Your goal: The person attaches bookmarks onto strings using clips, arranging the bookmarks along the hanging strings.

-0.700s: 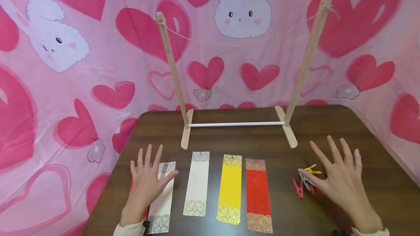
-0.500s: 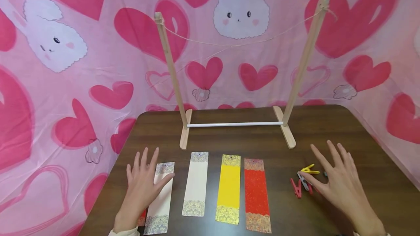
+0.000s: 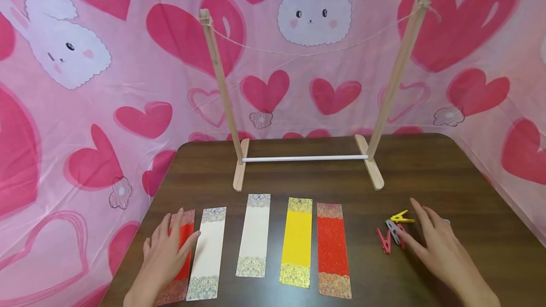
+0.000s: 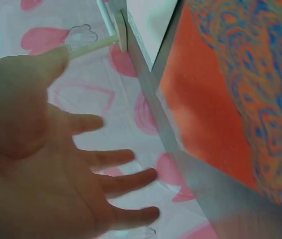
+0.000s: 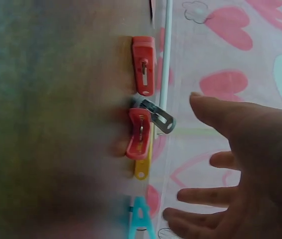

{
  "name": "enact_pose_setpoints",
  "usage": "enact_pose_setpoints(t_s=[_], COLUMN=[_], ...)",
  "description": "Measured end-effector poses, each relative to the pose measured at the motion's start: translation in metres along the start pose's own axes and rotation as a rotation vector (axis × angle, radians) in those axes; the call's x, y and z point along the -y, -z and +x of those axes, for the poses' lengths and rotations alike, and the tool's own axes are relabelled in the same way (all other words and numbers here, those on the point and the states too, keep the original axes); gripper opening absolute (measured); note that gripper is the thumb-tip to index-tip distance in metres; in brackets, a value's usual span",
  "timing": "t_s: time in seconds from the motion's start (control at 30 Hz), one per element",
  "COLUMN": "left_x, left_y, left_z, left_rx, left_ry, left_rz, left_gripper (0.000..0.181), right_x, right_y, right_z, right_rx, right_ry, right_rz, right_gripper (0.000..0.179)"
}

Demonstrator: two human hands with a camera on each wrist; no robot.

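Observation:
My left hand (image 3: 159,255) hovers with spread fingers over a red paper strip (image 3: 186,232) with lace-patterned ends, partly covering it in the head view. In the left wrist view that hand's palm shows bare, apart from the strip. Beside it lie a white strip (image 3: 208,250), a second white strip (image 3: 254,233), a yellow strip (image 3: 296,238) and another red strip (image 3: 332,245). My right hand (image 3: 443,255), holding nothing, is just right of a small heap of clothespins: a yellow clothespin (image 3: 402,217), a grey clothespin (image 3: 393,231) and a red clothespin (image 3: 383,240) among them.
Behind the strips stands a wooden frame (image 3: 394,79) with a sagging string (image 3: 303,55) between its post tops and a white rod (image 3: 304,158) low down. A blue clothespin (image 5: 141,219) shows in the right wrist view. A heart-patterned cloth (image 3: 149,75) hangs around the brown table (image 3: 307,181).
My left hand has moved down and to the left, uncovering more of the left red strip and the white one. The right hand has drawn slightly down. The strips and clothespins lie as before.

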State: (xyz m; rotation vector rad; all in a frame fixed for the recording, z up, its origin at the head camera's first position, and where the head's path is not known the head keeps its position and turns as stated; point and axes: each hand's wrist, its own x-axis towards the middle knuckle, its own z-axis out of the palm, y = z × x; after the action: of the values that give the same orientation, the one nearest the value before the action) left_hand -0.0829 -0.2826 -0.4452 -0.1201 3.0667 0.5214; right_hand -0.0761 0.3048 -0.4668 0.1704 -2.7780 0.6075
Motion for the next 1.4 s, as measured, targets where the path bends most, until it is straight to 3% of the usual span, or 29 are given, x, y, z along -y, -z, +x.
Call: enact_pose_setpoints(t_s=[0.13, 0.3, 0.47, 0.7, 0.9, 1.0, 1.23, 1.33, 1.4], left_x=[0.009, 0.019, 0.025, 0.025, 0.026, 0.028, 0.033, 0.036, 0.038], left_y=[0.001, -0.005, -0.011, -0.01, -0.007, -0.004, 0.001, 0.0, -0.002], left_z=[-0.005, -0.01, -0.013, -0.014, -0.019, -0.021, -0.021, -0.02, -0.021], left_rx=[0.128, 0.175, 0.188, 0.195, 0.095, 0.065, 0.13, 0.132, 0.124], left_ry=[0.086, 0.117, 0.137, 0.136, 0.105, 0.142, 0.254, 0.225, 0.199], left_rz=[0.032, 0.07, 0.083, 0.058, 0.083, 0.066, 0.013, 0.002, -0.029], left_gripper=[0.098, 0.107, 0.114, 0.104, 0.09, 0.09, 0.102, 0.098, 0.082], right_x=[-0.004, -0.005, -0.006, -0.009, -0.009, -0.009, -0.01, -0.01, -0.009], right_y=[-0.004, -0.009, -0.012, -0.014, -0.014, -0.013, -0.011, -0.01, -0.008], right_z=[-0.004, -0.005, -0.008, -0.01, -0.01, -0.011, -0.012, -0.012, -0.013], right_rx=[0.073, 0.09, 0.032, -0.046, -0.077, -0.062, -0.025, -0.037, -0.04], right_ry=[-0.01, -0.001, 0.038, 0.061, 0.09, 0.072, 0.028, 0.038, 0.037], right_rz=[-0.037, -0.077, -0.091, -0.087, -0.082, -0.08, -0.075, -0.073, -0.072], right_gripper=[0.082, 0.067, 0.05, 0.045, 0.041, 0.04, 0.038, 0.034, 0.032])
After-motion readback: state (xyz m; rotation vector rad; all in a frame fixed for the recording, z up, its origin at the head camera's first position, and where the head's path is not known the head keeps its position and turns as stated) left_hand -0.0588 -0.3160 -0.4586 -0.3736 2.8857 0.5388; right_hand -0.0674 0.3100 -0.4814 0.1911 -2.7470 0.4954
